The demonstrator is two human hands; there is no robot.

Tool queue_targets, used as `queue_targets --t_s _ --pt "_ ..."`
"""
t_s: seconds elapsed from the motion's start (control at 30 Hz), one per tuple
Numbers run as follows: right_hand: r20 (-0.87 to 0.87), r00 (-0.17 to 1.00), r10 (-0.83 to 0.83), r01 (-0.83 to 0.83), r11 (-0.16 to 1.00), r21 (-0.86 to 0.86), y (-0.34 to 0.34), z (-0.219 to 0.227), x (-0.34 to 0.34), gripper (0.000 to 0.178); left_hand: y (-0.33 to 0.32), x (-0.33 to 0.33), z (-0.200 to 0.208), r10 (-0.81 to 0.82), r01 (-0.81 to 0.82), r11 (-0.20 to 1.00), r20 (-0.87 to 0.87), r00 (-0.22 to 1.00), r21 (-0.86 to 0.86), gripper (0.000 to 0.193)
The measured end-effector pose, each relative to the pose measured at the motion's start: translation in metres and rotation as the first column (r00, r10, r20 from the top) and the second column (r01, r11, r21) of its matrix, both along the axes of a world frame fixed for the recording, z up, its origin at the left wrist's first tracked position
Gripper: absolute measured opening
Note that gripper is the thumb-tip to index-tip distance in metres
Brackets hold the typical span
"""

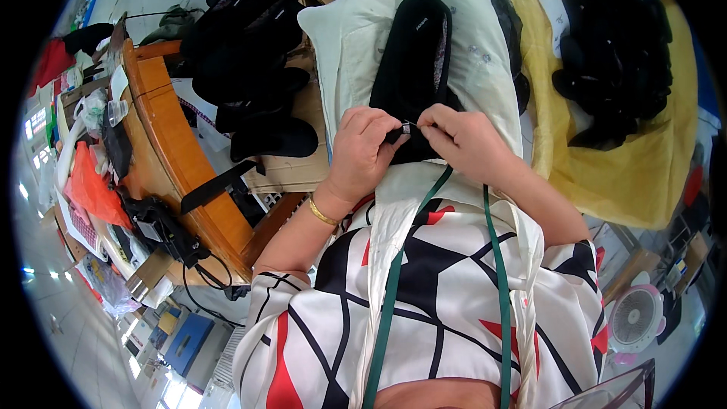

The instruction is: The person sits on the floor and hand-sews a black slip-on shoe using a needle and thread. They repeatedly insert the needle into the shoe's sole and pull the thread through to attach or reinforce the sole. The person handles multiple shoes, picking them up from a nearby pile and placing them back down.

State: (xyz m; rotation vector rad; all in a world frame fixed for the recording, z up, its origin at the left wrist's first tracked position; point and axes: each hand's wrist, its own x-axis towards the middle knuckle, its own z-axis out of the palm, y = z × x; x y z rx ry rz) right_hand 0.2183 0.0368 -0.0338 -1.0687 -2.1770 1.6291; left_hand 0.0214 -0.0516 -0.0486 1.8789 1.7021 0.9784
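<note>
Left hand [363,144] is pinching a black strap [394,135], fingers narrow; a small silvery piece [407,129] is showing at its end. Right hand [463,140] is meeting it there, thumb and fingertips pressing together; can't tell what's between them. Black shoe [413,60] is lying on the white cloth [341,38], just beyond both hands, toe pointing away. More black shoes [250,68] are piling up at left, yellow sheet [621,189] is spreading at right.
</note>
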Motion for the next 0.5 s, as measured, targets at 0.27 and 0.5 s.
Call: queue_targets --t_s 0.27,0.5 --pt "0.010 0.999 0.031 -0.031 0.998 0.057 0.0002 0.0036 0.0013 0.015 -0.0017 0.0036 -0.0064 0.078 -0.080 0.996 0.051 0.996 0.047 0.025" --pt "0.008 0.998 0.057 -0.058 0.995 0.077 0.0032 0.0057 0.0011 0.014 -0.0014 0.0023 -0.0102 0.081 -0.084 0.994 0.058 0.995 0.065 0.025"
